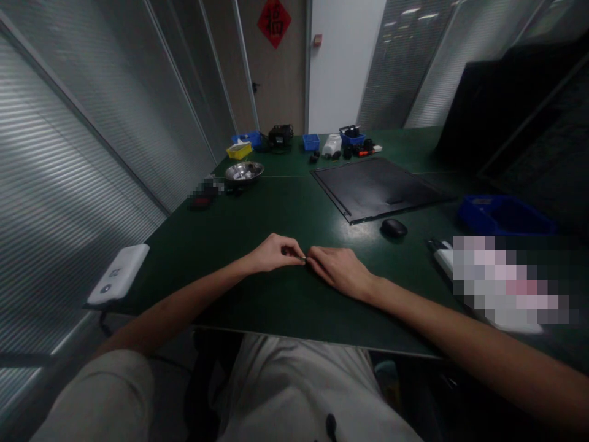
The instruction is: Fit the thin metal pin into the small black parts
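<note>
Over the front middle of the green table, my left hand pinches a tiny, thin item between thumb and fingertips. What that item is cannot be made out. My right hand rests on the tabletop just to the right, its fingers pressed together and their tips meeting the same small item. The two sets of fingertips nearly touch. Anything inside the right fingers is hidden.
A black mouse lies right of my hands, below a black flat panel. A metal bowl is at the back left, a blue tray at the right, and a white device at the left edge. Small bins line the far side.
</note>
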A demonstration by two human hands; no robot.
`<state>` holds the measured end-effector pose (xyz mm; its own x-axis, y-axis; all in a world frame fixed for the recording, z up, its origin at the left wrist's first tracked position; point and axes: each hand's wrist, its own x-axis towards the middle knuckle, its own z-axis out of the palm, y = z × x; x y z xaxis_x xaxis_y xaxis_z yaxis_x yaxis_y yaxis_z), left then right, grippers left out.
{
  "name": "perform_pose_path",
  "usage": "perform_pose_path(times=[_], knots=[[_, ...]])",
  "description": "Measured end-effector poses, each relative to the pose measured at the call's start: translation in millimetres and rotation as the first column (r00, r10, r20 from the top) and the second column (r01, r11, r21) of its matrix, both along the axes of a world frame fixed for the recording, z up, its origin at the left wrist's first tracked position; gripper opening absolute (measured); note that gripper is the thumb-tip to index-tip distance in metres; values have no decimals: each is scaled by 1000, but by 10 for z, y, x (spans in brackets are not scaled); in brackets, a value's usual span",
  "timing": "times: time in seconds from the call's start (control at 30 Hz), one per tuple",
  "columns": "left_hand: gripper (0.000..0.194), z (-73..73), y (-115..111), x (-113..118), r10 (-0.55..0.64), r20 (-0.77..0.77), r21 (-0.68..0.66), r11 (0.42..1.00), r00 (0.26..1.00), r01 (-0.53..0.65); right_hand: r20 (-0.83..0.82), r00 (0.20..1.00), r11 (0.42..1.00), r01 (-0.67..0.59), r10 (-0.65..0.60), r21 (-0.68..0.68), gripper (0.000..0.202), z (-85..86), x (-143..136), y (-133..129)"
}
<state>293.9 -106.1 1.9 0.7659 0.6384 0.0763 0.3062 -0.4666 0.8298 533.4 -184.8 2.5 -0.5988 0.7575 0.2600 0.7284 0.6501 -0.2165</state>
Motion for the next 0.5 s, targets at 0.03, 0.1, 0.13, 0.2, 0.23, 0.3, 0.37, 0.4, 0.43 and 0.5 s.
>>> perform_pose_path(times=[0.03, 0.1, 0.13, 0.2, 0.23, 0.3, 0.37, 0.4, 0.43, 0.5], knots=[[27, -1, -1, 2, 3, 4, -9, 1000, 1000, -3, 0, 1000, 1000, 1, -1, 0, 24, -2, -5, 0], [25, 1, -2, 0, 4, 6, -21, 1000, 1000, -4, 8, 1000, 1000, 8, -8, 8, 25, -2, -14, -2], [24, 5, -2, -2, 5, 7, -26, 1000, 1000, -4, 12, 1000, 1000, 9, -9, 12, 25, 1, -18, -4], [23, 13, -2, -7, 2, 12, -35, 999, 1000, -2, 16, 1000, 1000, 10, -11, 14, 25, 13, -19, -7], [22, 18, -1, -7, -1, 17, -40, 999, 1000, 1, 15, 1000, 1000, 12, -12, 11, 25, 20, -16, -9], [22, 28, 0, -5, -10, 30, -55, 998, 999, 11, 7, 1000, 1000, 21, -21, -6, 26, 35, -5, -12], [22, 39, 3, 2, -30, 62, -74, 997, 998, 35, -5, 999, 999, 36, -36, -31, 26, 48, 10, -14], [22, 44, 6, 5, -44, 84, -77, 996, 995, 50, -12, 999, 998, 44, -44, -43, 26, 52, 17, -15], [22, 48, 9, 8, -57, 108, -74, 995, 993, 65, -21, 998, 997, 51, -52, -55, 25, 54, 24, -16], [22, 55, 19, 8, -74, 147, -58, 995, 986, 83, -46, 997, 995, 60, -63, -74, 24, 54, 37, -16]])
